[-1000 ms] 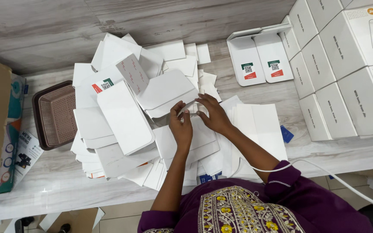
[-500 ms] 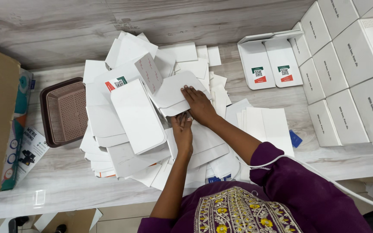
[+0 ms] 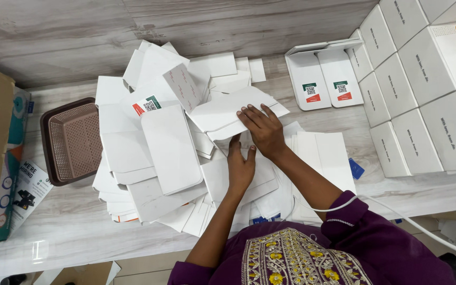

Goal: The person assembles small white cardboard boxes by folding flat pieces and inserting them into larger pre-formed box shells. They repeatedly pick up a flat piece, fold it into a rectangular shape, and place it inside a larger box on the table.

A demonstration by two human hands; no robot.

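- The right hand point(image 3: 264, 129) lies flat, fingers spread, pressing on a folded white card sheet point(image 3: 228, 112) at about 12 o'clock on the heap.
- The left hand point(image 3: 240, 164) sits just below it at 6 o'clock of the right hand, fingers together and pointing up, fingertips touching the lower edge of that sheet; whether it pinches anything I cannot tell.
- The sheet rests on top of a loose pile of flat white cards point(image 3: 149, 174) spread across the marbled table point(image 3: 69, 232).
- At 9 o'clock of the pile stands a brown plastic basket point(image 3: 72, 140).
- At 2 o'clock lie two open white box trays point(image 3: 323, 79), and at 3 o'clock stacked white boxes point(image 3: 423, 89).
- A white cable point(image 3: 397, 214) runs across the purple sleeve point(image 3: 376, 237).
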